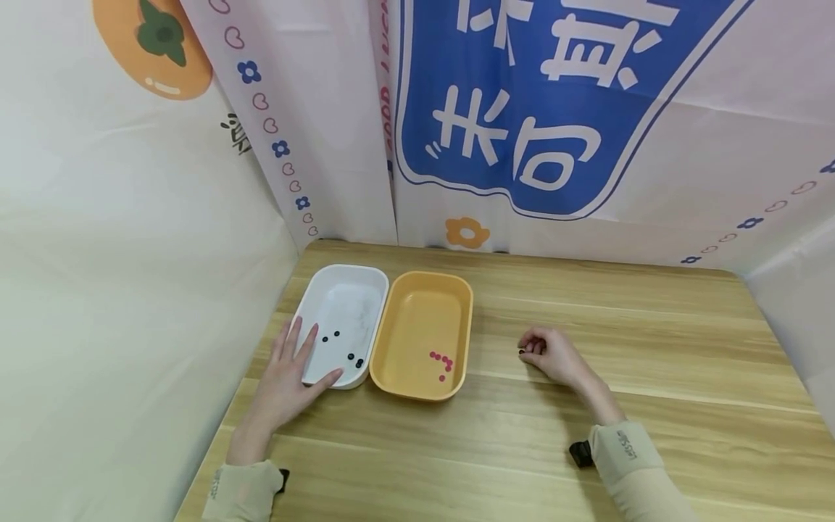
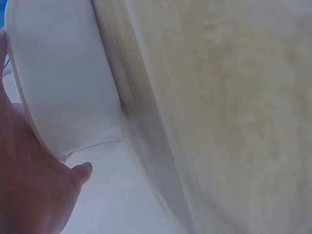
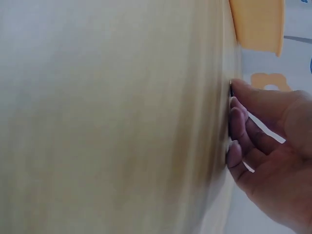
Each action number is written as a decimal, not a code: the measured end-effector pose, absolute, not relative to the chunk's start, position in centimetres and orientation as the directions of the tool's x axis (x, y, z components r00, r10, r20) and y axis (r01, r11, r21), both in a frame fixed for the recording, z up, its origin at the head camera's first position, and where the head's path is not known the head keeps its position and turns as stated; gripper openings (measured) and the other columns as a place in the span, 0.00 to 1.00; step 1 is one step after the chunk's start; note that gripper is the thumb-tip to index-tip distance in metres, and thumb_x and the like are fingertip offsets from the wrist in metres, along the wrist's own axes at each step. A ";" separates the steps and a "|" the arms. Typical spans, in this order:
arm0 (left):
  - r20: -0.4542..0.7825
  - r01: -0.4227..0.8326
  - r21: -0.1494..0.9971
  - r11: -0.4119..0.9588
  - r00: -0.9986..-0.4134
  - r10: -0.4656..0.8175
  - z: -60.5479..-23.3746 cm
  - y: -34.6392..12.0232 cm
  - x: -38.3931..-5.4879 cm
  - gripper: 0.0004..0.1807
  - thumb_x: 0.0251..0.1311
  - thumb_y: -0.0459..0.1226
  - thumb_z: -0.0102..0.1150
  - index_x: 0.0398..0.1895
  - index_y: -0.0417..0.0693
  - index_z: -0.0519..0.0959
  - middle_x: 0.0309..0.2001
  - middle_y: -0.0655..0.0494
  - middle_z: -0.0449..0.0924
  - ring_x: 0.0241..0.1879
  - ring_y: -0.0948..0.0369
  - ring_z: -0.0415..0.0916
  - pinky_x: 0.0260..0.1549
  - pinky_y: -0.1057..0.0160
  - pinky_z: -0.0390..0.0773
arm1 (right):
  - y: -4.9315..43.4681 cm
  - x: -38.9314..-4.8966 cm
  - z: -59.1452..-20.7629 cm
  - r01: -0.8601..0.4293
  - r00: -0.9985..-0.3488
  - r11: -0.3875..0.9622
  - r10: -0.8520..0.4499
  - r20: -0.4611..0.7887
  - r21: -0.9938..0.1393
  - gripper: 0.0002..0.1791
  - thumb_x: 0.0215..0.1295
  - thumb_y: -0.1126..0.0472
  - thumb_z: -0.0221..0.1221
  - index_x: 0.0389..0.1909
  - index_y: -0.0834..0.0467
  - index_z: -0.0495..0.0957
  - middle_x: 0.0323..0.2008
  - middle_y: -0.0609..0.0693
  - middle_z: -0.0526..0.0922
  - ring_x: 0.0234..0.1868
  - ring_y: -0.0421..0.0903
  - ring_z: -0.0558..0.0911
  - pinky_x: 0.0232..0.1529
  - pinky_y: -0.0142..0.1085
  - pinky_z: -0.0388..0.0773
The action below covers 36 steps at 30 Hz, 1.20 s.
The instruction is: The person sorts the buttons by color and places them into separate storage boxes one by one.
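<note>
My left hand [image 1: 287, 380] lies with spread fingers over the near left corner of a white tray [image 1: 346, 275], fingers and thumb across its rim. Several small black round pieces [image 1: 336, 334] are in that tray. Beside it stands a yellow tray [image 1: 417, 279], where several small pink-red round pieces [image 1: 442, 378] lie near the right wall. To the right of the trays, my right hand [image 1: 551, 357] is low at the tabletop and pinches a small black round piece [image 1: 521, 352] between thumb and fingers. In the right wrist view, only a dark sliver of it shows at the thumb tip.
Both trays stand side by side on a wood-grain table [image 1: 685, 348]. A printed cloth backdrop [image 1: 313, 87] hangs along the table's back edge, and a pale cloth wall [image 1: 143, 290] runs close on the left. Black straps sit at both sleeve cuffs.
</note>
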<state>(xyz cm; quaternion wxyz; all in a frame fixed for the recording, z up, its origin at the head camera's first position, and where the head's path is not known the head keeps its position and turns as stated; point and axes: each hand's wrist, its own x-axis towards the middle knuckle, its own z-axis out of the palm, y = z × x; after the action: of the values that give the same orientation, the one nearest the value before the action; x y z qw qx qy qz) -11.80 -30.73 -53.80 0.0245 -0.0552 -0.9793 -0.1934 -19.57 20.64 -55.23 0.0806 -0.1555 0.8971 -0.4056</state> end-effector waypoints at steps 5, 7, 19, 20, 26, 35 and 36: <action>0.063 0.114 0.373 0.921 -0.993 0.097 -53.9 -30.8 -11.8 0.57 0.69 0.64 0.67 0.89 0.43 0.55 0.91 0.37 0.39 0.90 0.36 0.35 0.84 0.26 0.52 | 20.8 -19.5 -55.8 -0.210 -0.947 0.628 -0.321 -0.003 -0.750 0.02 0.69 0.72 0.70 0.38 0.62 0.88 0.33 0.54 0.88 0.34 0.38 0.79 0.35 0.28 0.77; 0.062 0.114 0.373 0.921 -0.993 0.098 -53.9 -30.8 -11.9 0.57 0.69 0.64 0.67 0.89 0.43 0.55 0.91 0.37 0.39 0.90 0.36 0.34 0.84 0.26 0.52 | 21.0 -19.5 -56.0 -0.221 -0.946 0.627 -0.325 0.007 -0.747 0.02 0.69 0.71 0.71 0.38 0.62 0.88 0.33 0.53 0.88 0.34 0.37 0.79 0.35 0.28 0.77; 0.066 0.114 0.380 0.918 -0.993 0.096 -53.9 -30.8 -11.9 0.57 0.68 0.63 0.67 0.89 0.43 0.56 0.91 0.38 0.39 0.90 0.36 0.34 0.84 0.26 0.51 | 21.1 -19.4 -56.0 -0.153 -0.967 0.587 -0.254 -0.001 -0.795 0.07 0.76 0.70 0.64 0.49 0.68 0.88 0.36 0.57 0.93 0.37 0.43 0.89 0.40 0.26 0.83; 0.066 0.114 0.381 0.918 -0.993 0.097 -53.9 -30.8 -11.9 0.57 0.68 0.64 0.67 0.89 0.43 0.56 0.91 0.38 0.39 0.90 0.37 0.34 0.84 0.26 0.51 | 21.1 -19.3 -55.9 -0.139 -0.968 0.577 -0.250 -0.012 -0.805 0.08 0.77 0.70 0.64 0.50 0.68 0.88 0.37 0.57 0.93 0.37 0.44 0.90 0.40 0.26 0.83; 0.068 0.114 0.381 0.918 -0.993 0.095 -53.9 -30.7 -11.8 0.56 0.68 0.64 0.67 0.89 0.44 0.57 0.91 0.37 0.40 0.90 0.36 0.34 0.83 0.26 0.52 | 21.2 -19.0 -55.5 -0.065 -0.975 0.546 -0.215 -0.065 -0.835 0.08 0.74 0.66 0.69 0.47 0.68 0.89 0.37 0.59 0.95 0.37 0.41 0.93 0.38 0.25 0.84; 0.070 0.116 0.382 0.917 -0.993 0.096 -54.0 -30.7 -11.8 0.56 0.69 0.63 0.67 0.89 0.43 0.57 0.91 0.38 0.39 0.90 0.37 0.34 0.84 0.26 0.52 | 19.9 -18.1 -54.0 -0.151 -0.962 0.524 -0.273 0.003 -0.838 0.07 0.68 0.65 0.75 0.41 0.65 0.91 0.35 0.57 0.95 0.37 0.44 0.93 0.36 0.26 0.84; 0.070 0.116 0.381 0.917 -0.993 0.096 -54.0 -30.7 -11.8 0.56 0.69 0.63 0.67 0.89 0.43 0.57 0.91 0.38 0.39 0.90 0.37 0.34 0.84 0.26 0.52 | 19.6 -18.0 -53.8 -0.167 -0.961 0.529 -0.275 0.018 -0.832 0.07 0.68 0.65 0.75 0.41 0.65 0.90 0.35 0.56 0.95 0.37 0.43 0.92 0.36 0.26 0.85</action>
<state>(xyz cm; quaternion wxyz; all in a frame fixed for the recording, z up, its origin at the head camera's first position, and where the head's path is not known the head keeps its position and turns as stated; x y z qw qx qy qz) -11.82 -30.69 -53.96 0.0249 -0.0541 -0.9787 -0.1962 -18.03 19.60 -53.78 0.0575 -0.1268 0.8724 -0.4686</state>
